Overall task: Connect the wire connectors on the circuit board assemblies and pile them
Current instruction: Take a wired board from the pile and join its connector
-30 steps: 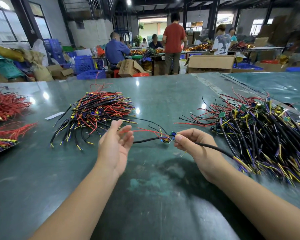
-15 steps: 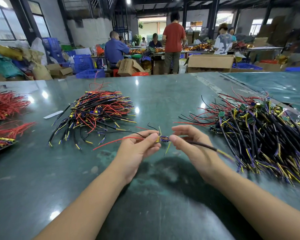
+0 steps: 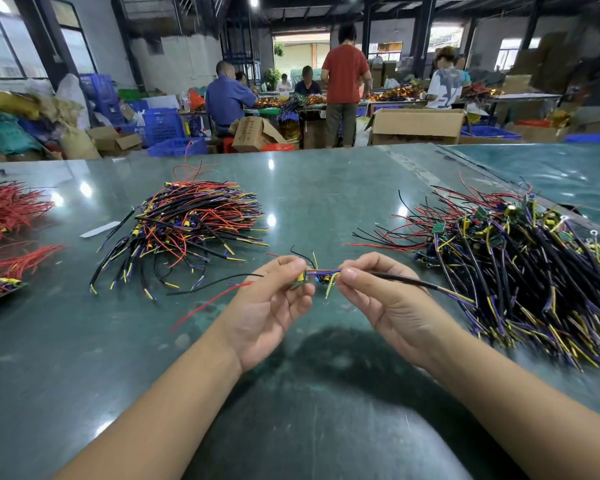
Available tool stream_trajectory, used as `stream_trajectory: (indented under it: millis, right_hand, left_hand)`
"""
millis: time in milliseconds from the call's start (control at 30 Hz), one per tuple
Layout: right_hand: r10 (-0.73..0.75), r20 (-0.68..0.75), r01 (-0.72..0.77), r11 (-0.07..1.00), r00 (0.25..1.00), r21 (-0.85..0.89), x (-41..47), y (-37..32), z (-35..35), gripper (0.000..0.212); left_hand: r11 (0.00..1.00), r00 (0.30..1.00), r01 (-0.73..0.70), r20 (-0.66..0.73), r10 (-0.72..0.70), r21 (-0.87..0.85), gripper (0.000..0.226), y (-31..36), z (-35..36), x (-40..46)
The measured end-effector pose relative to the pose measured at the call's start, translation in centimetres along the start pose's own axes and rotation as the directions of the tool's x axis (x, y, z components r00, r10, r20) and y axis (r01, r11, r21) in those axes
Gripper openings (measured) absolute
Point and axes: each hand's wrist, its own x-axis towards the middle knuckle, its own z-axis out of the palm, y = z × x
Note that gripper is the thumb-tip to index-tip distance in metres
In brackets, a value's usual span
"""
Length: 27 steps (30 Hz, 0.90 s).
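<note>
Above the green table, my left hand (image 3: 267, 306) pinches a small green circuit board (image 3: 300, 280) whose red and black wires trail off to the left. My right hand (image 3: 378, 299) pinches a black sheathed cable (image 3: 409, 280) with blue and yellow leads, right at its end. Short blue and red wires (image 3: 321, 271) span the gap between my two hands. A heap of wired assemblies (image 3: 187, 230) lies at left centre. To the right is a bigger heap of boards and cables (image 3: 520, 268).
Bundles of red wire (image 3: 7, 209) lie at the table's left edge, and a white strip (image 3: 99, 229) lies near the left heap. Beyond the table's far edge, people work among cardboard boxes (image 3: 416, 126) and blue crates (image 3: 163, 126).
My left hand, open a second ago, came in and took hold of the circuit board. Both hands rose slightly and now hold the assembly between them.
</note>
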Motion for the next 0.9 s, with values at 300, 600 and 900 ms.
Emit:
stream_trajectory:
  millis: [300,600,900]
  right_hand:
    - [-0.061,0.027,0.065,0.970,0.998,-0.233,-0.3,0.3,0.3,0.016]
    - [0.032,-0.044,-0.043,0.967,0.998,-0.252,-0.1,0.1,0.4,0.029]
    - [0.026,-0.043,-0.040,0.931,0.999,-0.363,0.1,0.2,-0.3,0.021]
  left_hand:
    - [0.825,0.980,-0.194,0.075,0.182,0.532,0.038,-1.4,-0.2,0.0]
    - [0.863,0.992,-0.094,-0.028,0.124,0.496,0.027,-1.3,-0.2,0.2]
    - [0.942,0.995,-0.002,-0.098,0.037,0.335,0.013,-0.3,-1.0,0.6]
